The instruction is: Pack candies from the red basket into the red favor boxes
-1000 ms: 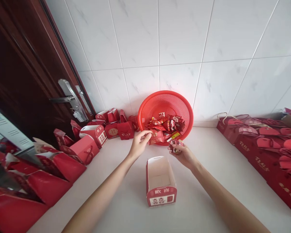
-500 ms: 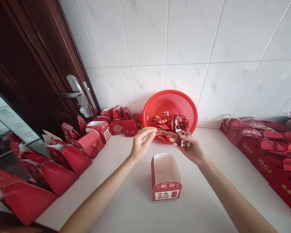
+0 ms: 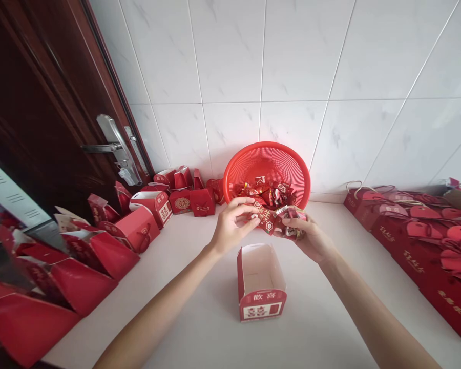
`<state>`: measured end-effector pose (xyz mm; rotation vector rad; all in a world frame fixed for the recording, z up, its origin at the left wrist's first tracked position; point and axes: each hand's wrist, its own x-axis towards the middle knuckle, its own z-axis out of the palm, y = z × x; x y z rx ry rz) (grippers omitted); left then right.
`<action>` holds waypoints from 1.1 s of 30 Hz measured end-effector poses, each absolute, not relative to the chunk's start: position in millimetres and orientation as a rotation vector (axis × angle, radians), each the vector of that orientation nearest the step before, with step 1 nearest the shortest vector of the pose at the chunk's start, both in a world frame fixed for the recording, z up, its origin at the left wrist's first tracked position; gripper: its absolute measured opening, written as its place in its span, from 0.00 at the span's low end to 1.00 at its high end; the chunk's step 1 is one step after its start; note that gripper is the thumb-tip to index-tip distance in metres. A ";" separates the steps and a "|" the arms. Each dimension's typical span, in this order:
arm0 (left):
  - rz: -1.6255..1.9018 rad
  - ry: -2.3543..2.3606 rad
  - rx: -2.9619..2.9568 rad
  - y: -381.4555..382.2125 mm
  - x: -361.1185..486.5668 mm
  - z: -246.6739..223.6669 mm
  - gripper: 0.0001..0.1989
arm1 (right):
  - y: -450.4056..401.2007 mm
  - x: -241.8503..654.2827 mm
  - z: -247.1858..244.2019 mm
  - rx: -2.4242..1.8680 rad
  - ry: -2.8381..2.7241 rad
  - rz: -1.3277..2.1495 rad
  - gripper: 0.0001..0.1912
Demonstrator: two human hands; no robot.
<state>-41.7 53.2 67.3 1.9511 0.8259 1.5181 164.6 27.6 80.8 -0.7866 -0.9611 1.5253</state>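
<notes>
My left hand (image 3: pixel 234 224) is closed, thumb and fingers pinching a red wrapped candy (image 3: pixel 266 219). Opposite it, my right hand (image 3: pixel 311 233) is closed around several wrapped candies (image 3: pixel 291 225) in red and dark wrappers. Both hands are close together in front of a tilted red plastic basket (image 3: pixel 230 179), whose lower part holds more wrapped candies (image 3: pixel 278 192). Below the hands, an open red and white box (image 3: pixel 262 308) with Chinese characters stands on the white table; the part of its inside that shows holds nothing.
Red paper boxes (image 3: pixel 96 271) line the table's left side, with smaller ones (image 3: pixel 203 201) beside the basket. On the right lie stacked red boxes (image 3: pixel 399 246) with handles. A tiled wall (image 3: pixel 230 66) rises behind; a dark door (image 3: pixel 54 77) with a metal handle is at left.
My left hand has moved right and now pinches a red candy held up between the hands. My right hand has turned slightly, still holding its candies. The view has shifted a little.
</notes>
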 end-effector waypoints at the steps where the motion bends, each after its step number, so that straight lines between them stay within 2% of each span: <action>1: 1.492 0.823 1.949 51.1 -41.1 67.3 0.08 | 26.8 162.8 80.6 -0.801 -0.985 1.517 0.18; 12: 1.206 0.806 1.746 38.0 -47.0 86.4 0.10 | 13.5 156.4 88.9 -0.844 -1.224 1.372 0.19; 20: 1.175 0.752 1.564 31.3 -47.1 94.2 0.25 | 7.5 156.2 93.8 -0.888 -1.249 1.314 0.21; 24: 1.016 0.772 1.568 26.3 -47.3 99.2 0.20 | 5.6 157.8 95.4 -0.898 -1.296 1.298 0.21; 29: 1.041 0.767 1.579 24.0 -46.7 99.5 0.18 | 2.4 159.4 98.4 -0.918 -1.317 1.305 0.20; 33: 1.025 0.758 1.568 20.6 -46.1 99.8 0.23 | -2.1 158.5 102.0 -0.901 -1.339 1.287 0.19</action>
